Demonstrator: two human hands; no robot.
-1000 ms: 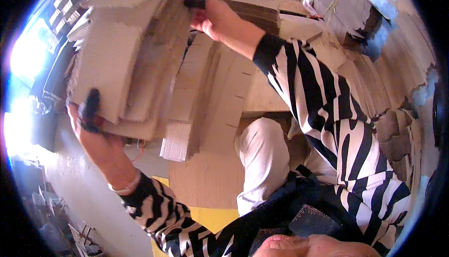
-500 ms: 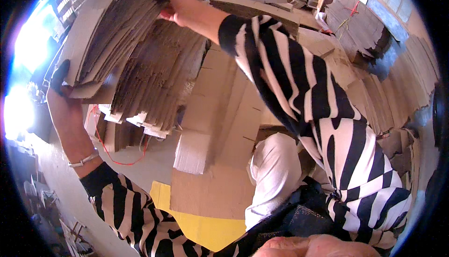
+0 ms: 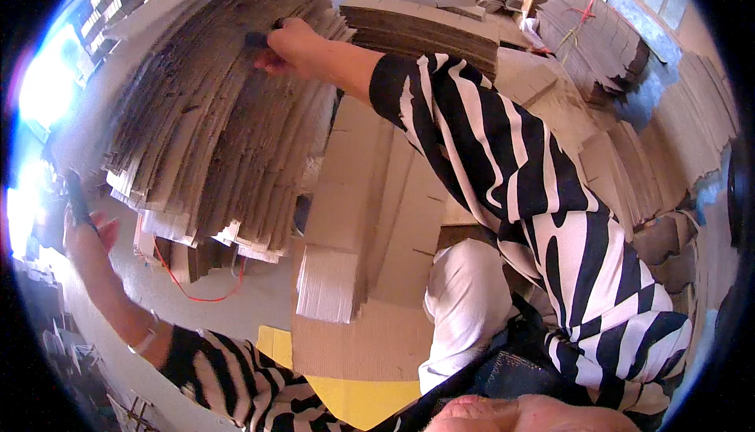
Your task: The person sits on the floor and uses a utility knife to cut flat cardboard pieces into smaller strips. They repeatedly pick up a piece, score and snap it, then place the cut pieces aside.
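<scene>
1. Head view, lower edge of the frame: your knee in white trousers (image 3: pixel 468 306) sits right of centre, beside a yellow sheet (image 3: pixel 362 402) that is partly covered by a brown cardboard sheet (image 3: pixel 354 353).
2. Above that, mid-frame, folded cardboard (image 3: pixel 334 196) lies lengthwise, its pale ribbed end toward you.
3. At the left edge, your left hand (image 3: pixel 90 226) is open, fingers extended and black-covered at the tips, just beside the big stack and holding nothing that shows.
4. Near the left hand, a red cord (image 3: pixel 189 297) loops below the stack.
5. The big stack of cardboard sheets (image 3: pixel 200 133) fills the upper left, its many layered edges facing you.
6. Your right hand (image 3: pixel 289 47) is over the stack's upper part, fingers bent; you cannot tell whether it grips a sheet.
7. Farther off, another cardboard pile (image 3: pixel 417 33) lies at top centre, and a tied bundle (image 3: pixel 586 47) stands at upper right.
</scene>
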